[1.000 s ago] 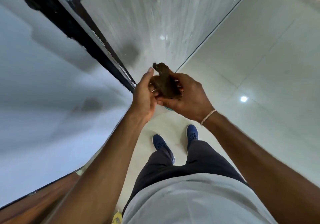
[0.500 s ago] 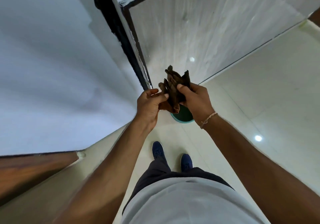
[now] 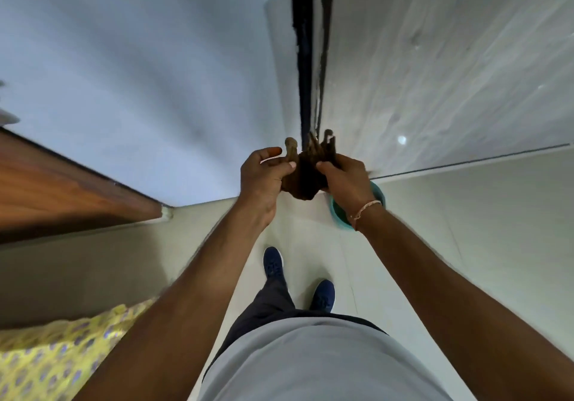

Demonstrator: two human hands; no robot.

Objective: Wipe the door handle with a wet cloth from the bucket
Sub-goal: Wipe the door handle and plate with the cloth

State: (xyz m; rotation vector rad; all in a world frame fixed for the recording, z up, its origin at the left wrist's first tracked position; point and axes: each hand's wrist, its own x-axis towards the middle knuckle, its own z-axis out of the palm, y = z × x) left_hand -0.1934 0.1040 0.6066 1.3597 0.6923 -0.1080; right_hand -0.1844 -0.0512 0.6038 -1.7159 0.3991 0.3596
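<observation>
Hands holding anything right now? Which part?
Both hold the brown cloth: left hand on its left side, right hand on its right, bunched between them.

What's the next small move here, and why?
Probably lift the cloth toward the door and look for the handle, which isn't in view. Both the left hand and the right hand already grip the bunched brown cloth above the floor, with the green bucket below the right wrist, so it is out of the bucket.
</observation>
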